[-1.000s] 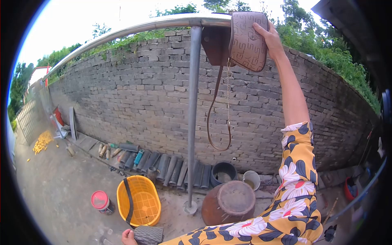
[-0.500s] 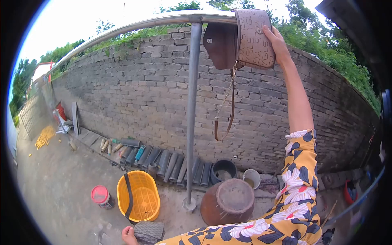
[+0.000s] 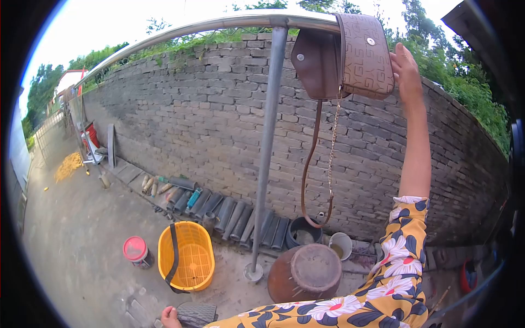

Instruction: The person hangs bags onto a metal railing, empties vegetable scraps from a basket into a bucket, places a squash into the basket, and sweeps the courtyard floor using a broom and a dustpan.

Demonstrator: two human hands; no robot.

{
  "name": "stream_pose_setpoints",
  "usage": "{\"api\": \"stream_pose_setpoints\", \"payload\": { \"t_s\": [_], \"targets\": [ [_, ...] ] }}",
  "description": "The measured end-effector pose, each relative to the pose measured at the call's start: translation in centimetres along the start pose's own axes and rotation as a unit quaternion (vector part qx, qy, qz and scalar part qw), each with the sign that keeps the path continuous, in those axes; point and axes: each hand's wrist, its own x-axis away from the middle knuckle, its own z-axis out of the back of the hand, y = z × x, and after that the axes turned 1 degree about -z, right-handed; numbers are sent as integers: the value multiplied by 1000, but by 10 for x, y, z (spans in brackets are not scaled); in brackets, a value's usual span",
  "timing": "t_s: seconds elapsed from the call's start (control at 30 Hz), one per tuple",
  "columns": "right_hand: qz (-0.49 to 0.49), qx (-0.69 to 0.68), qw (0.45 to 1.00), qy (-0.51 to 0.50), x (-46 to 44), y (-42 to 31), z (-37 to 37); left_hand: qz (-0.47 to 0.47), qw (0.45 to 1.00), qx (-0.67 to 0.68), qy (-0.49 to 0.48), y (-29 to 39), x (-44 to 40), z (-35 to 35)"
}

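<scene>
A brown handbag (image 3: 367, 60) printed with letters hangs over the metal rail (image 3: 224, 23). Its flap hangs open on the left, and its chain-and-leather strap (image 3: 311, 164) dangles below. Beside the bag's right edge is my right hand (image 3: 407, 71), raised with the fingers apart; whether a fingertip still touches the bag I cannot tell. Low in the view, my left hand (image 3: 170, 317) has its fingers curled at the side of a dark grey quilted bag (image 3: 197, 314), seemingly gripping it. My floral sleeve partly covers that quilted bag.
A grey post (image 3: 269, 131) holds up the rail before a brick wall (image 3: 219, 109). Below stand a yellow basket (image 3: 191, 257), a bucket with a pink lid (image 3: 136, 251), a brown clay jar (image 3: 290, 273), a dark tub (image 3: 303, 232) and a row of roof tiles (image 3: 224, 213).
My right hand has come off the brown handbag's front and moved to its right side. The strap has swung down to hang in a longer loop. My left hand stays nearly still.
</scene>
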Motion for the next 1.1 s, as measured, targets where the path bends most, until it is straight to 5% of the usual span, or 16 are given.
{"api": "stream_pose_setpoints", "payload": {
  "t_s": [0.13, 0.2, 0.3, 0.6, 0.63, 0.67, 0.87, 1.1],
  "targets": [
    [-61, -92, 994, -18, -12, 6, 3, 3, 1000, -6, 2, -2, 5, 0],
    [-56, -66, 993, -78, -24, 4, -6, -20, 989, -140, 29, 24, 14, -8],
    [-41, -44, 991, -122, -24, 1, -9, -10, 997, 8, 70, -24, -8, -8],
    [-97, -262, 948, -152, -36, 16, -10, 27, 997, 6, 68, -65, -9, -12],
    [-98, -252, 951, -153, -38, 16, -10, 32, 997, 13, 66, -76, -12, -10],
    [-104, -249, 951, -152, -40, 17, -11, 76, 994, -49, 68, -9, 14, -27],
    [-75, -107, 987, -94, -43, 3, -36, 109, 987, -116, 39, -3, 8, -36],
    [-39, -7, 994, -105, -30, -13, -43, 42, 997, -34, 48, -55, -25, -47]
  ]
}}
